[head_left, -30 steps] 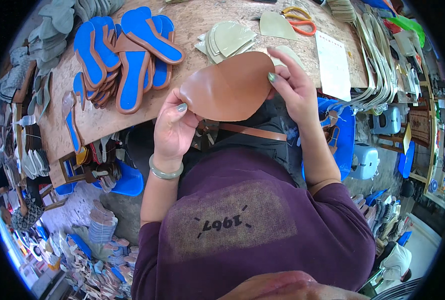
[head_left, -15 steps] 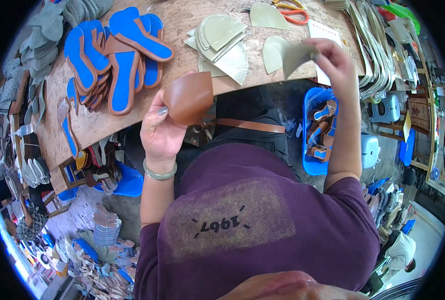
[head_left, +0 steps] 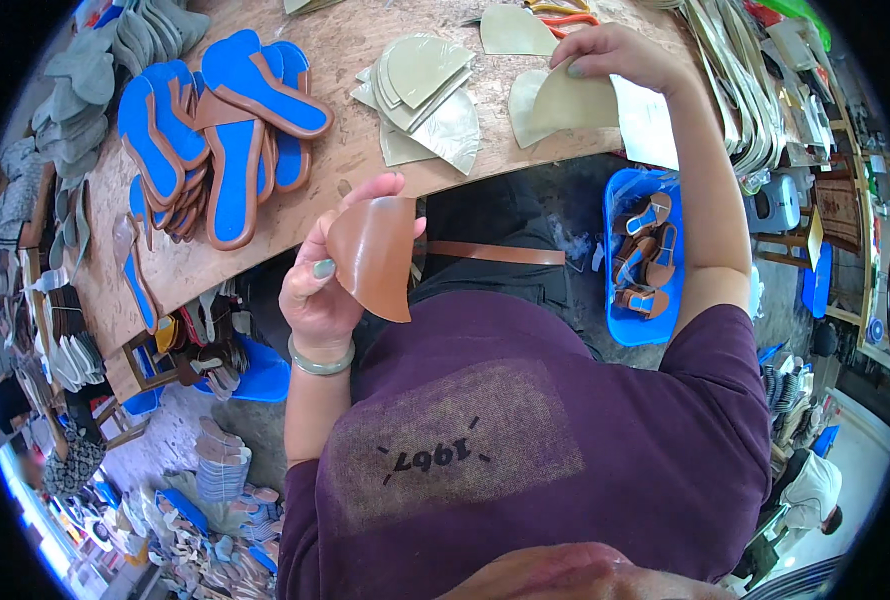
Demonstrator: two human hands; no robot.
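Observation:
A curved brown leather piece (head_left: 373,250) is gripped in my left hand (head_left: 323,290), off the near edge of the workbench; thumb in front, some fingers behind it. My right hand (head_left: 620,58) reaches over the bench and pinches the upper edge of a pale olive lining piece (head_left: 580,104). That piece overlaps another pale piece (head_left: 527,112) on the bench. To their left lies a fanned stack of similar pale pieces (head_left: 435,90). A single pale piece (head_left: 513,30) lies farther back beside orange-handled scissors (head_left: 568,20).
Blue-and-brown insoles (head_left: 235,185) are piled on the left of the wooden workbench (head_left: 350,150). Long pale strips (head_left: 730,90) hang over its right side. A blue basket (head_left: 620,325) with brown shoe parts stands below at right. A brown strap (head_left: 495,252) lies across my lap.
My right hand has moved left and farther over the bench, and the lining piece has spread flatter. My left hand has turned the leather piece, which hangs lower.

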